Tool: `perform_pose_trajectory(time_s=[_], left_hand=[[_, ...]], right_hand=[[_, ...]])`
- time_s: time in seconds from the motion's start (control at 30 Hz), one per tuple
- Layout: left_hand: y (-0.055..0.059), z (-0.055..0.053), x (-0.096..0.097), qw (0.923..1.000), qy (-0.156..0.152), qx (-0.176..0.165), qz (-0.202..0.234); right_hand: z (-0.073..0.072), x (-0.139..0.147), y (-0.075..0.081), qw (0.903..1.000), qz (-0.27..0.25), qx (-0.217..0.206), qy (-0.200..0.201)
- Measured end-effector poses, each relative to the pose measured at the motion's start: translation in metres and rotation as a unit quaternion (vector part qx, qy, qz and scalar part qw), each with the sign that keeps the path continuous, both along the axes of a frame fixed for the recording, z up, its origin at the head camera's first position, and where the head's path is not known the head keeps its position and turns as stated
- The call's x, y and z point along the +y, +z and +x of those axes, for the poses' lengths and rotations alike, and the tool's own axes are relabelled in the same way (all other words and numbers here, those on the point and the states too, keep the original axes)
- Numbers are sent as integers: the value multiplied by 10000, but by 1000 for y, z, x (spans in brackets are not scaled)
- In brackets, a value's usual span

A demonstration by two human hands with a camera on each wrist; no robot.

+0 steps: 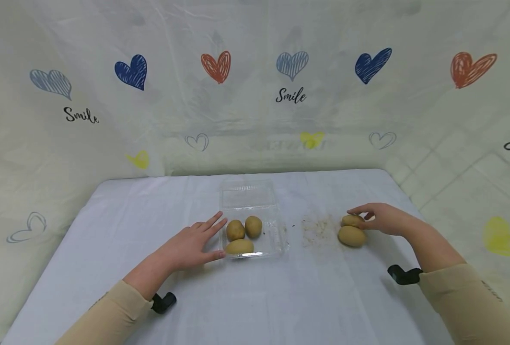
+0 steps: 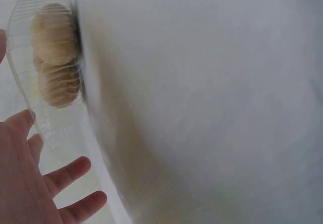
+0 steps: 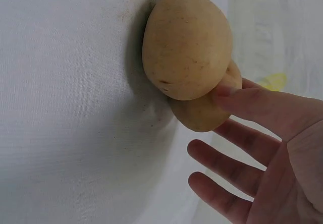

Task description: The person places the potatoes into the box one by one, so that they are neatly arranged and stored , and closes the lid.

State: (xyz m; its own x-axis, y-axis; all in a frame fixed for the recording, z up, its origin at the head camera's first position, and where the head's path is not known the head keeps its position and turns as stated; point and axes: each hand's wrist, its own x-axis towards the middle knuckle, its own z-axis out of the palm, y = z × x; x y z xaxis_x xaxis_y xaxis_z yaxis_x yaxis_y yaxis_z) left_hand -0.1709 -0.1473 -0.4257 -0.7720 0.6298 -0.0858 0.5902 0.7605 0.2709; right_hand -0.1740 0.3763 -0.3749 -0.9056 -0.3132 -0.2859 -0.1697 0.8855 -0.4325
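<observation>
My left hand [image 1: 191,247] is spread at the left side of a clear plastic clamshell box [image 1: 272,239], its fingertips and thumb right at the rim. Inside the box lie three potatoes: one at the back left [image 1: 235,230], one at the back right [image 1: 253,226] and a longer one [image 1: 239,247] along the front wall. To the right, my right hand [image 1: 384,219] pinches a potato [image 1: 352,220] between thumb and index finger, the other fingers held apart. A larger potato [image 3: 186,45] lies just in front of it and partly hides it in the right wrist view.
The box's lid [image 1: 247,194] is folded back, away from me. Brown dirt crumbs [image 1: 319,231] are scattered on the white tablecloth [image 1: 246,302] between the box and the right-hand potatoes. A curtain [image 1: 255,110] printed with hearts hangs behind the table.
</observation>
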Motion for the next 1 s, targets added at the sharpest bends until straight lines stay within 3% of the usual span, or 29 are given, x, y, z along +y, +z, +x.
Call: perform_pose_trajectory(time_s=[0.47, 1.0], left_hand=[[3, 1, 2, 10000, 28, -47, -25], [5, 1, 2, 9999, 72, -89, -77]], right_hand=[[-9, -3, -8, 9999, -157, -52, -39], [-17, -6, -10, 9951, -847, -492, -146]])
